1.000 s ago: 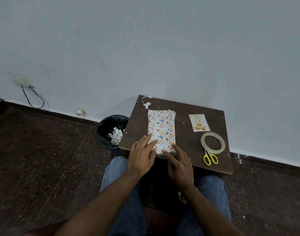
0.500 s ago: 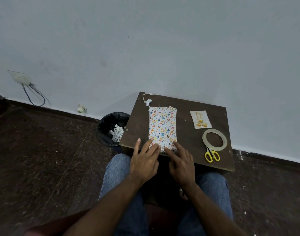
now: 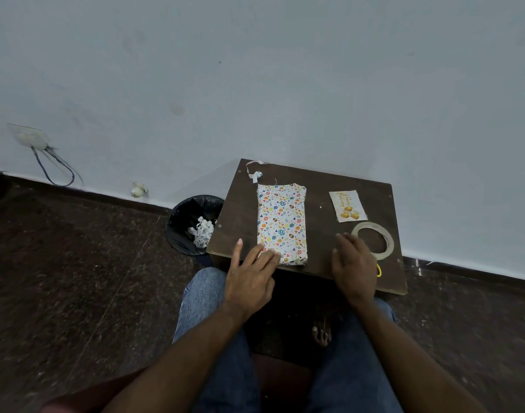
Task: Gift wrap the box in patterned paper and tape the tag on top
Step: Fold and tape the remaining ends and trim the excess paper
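Note:
The box (image 3: 281,223), wrapped in white paper with coloured egg patterns, lies flat on the small dark wooden table (image 3: 317,186). My left hand (image 3: 249,277) rests open with its fingertips on the box's near left corner. My right hand (image 3: 354,266) hovers open over the table to the right of the box, close to the tape roll (image 3: 373,240) and covering most of the yellow scissors (image 3: 378,270). The cream gift tag (image 3: 347,206) with golden shapes lies beyond the tape roll, apart from the box.
A black bin (image 3: 192,223) with paper scraps stands on the floor left of the table. A curled paper strip (image 3: 255,171) lies at the table's far left corner. The wall runs right behind the table. My knees sit under its near edge.
My right hand has left the box's near end and moved right, over the scissors toward the tape roll. My left hand stays on the box's near left corner.

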`<state>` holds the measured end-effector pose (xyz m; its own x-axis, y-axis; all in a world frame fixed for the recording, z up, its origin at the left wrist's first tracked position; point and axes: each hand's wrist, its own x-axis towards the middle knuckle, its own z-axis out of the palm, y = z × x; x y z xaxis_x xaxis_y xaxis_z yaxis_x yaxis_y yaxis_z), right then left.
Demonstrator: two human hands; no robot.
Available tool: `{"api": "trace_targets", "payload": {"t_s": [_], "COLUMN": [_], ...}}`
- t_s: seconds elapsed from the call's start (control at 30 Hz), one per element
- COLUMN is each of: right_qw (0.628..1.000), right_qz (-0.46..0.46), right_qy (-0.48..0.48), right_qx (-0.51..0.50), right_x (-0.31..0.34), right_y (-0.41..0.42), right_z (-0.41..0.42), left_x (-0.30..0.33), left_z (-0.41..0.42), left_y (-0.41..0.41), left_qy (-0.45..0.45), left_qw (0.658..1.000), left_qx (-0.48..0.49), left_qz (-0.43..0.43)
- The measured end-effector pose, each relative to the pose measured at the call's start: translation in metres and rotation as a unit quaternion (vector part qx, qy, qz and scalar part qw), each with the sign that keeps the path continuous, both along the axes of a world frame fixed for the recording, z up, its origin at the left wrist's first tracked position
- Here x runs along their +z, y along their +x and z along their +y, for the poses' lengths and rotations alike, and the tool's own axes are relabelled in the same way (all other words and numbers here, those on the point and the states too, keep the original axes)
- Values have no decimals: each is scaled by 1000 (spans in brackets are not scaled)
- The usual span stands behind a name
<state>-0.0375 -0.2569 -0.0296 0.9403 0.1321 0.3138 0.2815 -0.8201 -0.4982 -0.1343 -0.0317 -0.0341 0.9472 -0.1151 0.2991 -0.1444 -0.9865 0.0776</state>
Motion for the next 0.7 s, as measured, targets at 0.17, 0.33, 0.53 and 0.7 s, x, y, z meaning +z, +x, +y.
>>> {"api": "trace_targets", "payload": {"t_s": [0.17, 0.33, 0.53, 0.7], "right_qw": [973, 969, 989, 999], "right_qz": [152, 159, 69, -3], "right_qy": [-150, -156, -21, 41], "right_qx": [-92, -105, -129, -23], "right_x": [8, 6, 10, 16], "right_y": [34, 38, 21, -9], "right_z": [-32, -36, -20, 12], "left_x": [3, 4, 5, 3], "left_z": [-4, -3, -3, -4], "left_y": [2, 2, 3, 3], "left_qy": [-10, -17, -14, -20], "left_qw": [1000, 1000, 1000, 1000], "left_qx": [9, 3, 3, 8], "left_qz": [6, 5, 14, 14]}}
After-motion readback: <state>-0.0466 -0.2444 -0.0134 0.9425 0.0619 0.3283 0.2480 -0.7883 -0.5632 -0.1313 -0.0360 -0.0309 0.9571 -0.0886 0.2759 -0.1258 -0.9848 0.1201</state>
